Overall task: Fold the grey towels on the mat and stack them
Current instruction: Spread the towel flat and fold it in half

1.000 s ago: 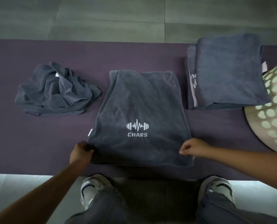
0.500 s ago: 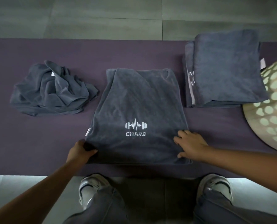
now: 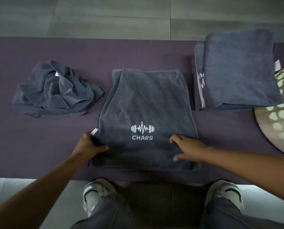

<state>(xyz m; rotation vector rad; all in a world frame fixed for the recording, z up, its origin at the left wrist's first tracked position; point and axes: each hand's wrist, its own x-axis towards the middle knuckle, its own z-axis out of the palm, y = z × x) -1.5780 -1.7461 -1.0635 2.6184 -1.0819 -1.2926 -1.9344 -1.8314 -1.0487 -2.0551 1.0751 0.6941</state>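
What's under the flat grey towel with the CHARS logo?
The purple mat shows around the flat grey CHARS towel. More folded layers edge out beneath; anything else underneath is covered.

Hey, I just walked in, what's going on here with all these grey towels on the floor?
A person is folding grey towels on a purple mat. Both hands are on the half-folded towel in the middle, the one with the CHARS logo: the left hand grips its near left edge, and the right hand lies on it near the right side. A stack of folded towels sits to the right, and a crumpled pile still waits on the left.
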